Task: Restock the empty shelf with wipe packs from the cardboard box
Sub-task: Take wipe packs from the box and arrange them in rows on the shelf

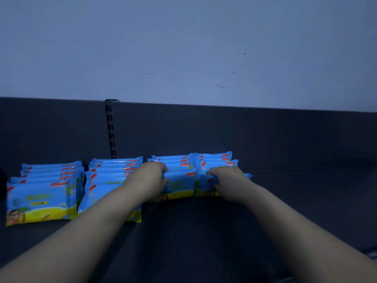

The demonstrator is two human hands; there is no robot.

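On the dark shelf (285, 201), each hand's fingers grip a front pack lying crosswise at 12 o'clock: left hand (148, 180), right hand (228, 183).

The left hand (148, 180) covers much of the third row's front wipe pack (179, 185); the right hand (226, 182) hides most of the fourth row's front pack (206, 180); printed lettering too dim to read; both forearms run off the bottom edge.
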